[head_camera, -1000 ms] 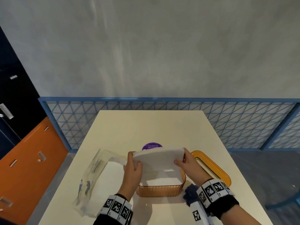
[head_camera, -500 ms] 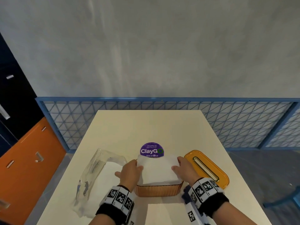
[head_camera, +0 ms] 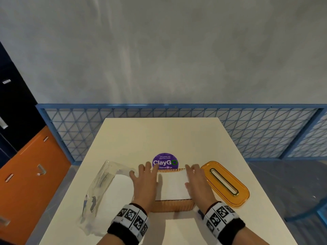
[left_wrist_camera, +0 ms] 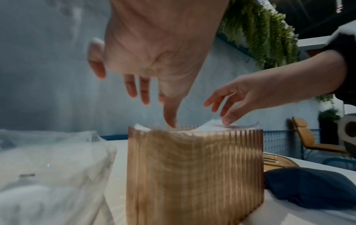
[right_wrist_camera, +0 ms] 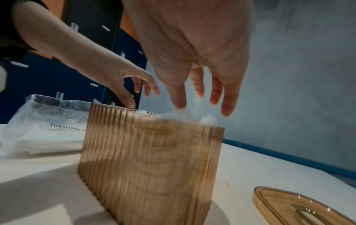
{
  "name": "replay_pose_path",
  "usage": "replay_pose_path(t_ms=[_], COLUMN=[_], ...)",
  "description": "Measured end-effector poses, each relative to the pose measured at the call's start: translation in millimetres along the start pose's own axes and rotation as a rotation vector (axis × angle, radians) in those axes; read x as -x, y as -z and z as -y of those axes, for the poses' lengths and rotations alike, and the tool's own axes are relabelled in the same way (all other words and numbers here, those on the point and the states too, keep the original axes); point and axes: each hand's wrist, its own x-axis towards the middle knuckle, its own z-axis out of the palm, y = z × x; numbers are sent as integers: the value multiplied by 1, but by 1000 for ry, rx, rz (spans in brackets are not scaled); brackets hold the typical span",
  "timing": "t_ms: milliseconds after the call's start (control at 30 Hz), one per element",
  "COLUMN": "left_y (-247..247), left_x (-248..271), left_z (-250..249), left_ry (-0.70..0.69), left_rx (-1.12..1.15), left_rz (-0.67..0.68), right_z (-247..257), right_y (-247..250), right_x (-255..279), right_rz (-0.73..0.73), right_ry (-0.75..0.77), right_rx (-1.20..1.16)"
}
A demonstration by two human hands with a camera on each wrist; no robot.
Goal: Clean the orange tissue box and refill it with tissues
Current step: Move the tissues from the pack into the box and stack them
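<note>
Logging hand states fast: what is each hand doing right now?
Left hand: open, fingers spread, thumb tip at the tissue stack, holding nothing.
Right hand: open, fingertips at the tissues' edge, holding nothing.

head above, wrists beside box (head_camera: 172, 206)

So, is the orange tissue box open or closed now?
Open. The orange tissue box has no cover; white tissues show at its top, and the lid lies beside it.

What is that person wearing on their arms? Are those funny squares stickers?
Both hands are bare: no gloves or rings show. The left hand and right hand each have a black wristband with white blocks on it, printed with black-and-white square code patterns, like little mazes. No sleeves show near the wrists.
</note>
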Motion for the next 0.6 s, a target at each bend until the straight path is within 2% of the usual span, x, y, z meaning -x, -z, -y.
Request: replay_pose_path(t_ms=[67, 100, 167, 233, 267, 400, 600], left_y=[4, 5, 4, 1, 0, -5, -6], left_x=[-2, -3, -5, -8, -11, -18, -15], left_z=[4, 6, 12, 19, 21, 21, 17], left_ry=[-191, -271, -358, -365, -355, -353, -328], left_rx=[-57, -101, -170, -198, -199, -226, -206], left_rz=[123, 190, 291, 353, 376, 414, 402], right_z=[-6, -8, -11, -17, -19, -19, -18], right_y=[4, 4, 8, 8, 7, 2, -4], right_x=[-2, -4, -9, -14, -18, -26, -25], right_rz=[-82, -18, 245, 535, 602, 673, 642], right_ry=[209, 298, 354, 259, 222, 161, 173], right_rx=[91, 109, 86, 121, 117, 110, 139])
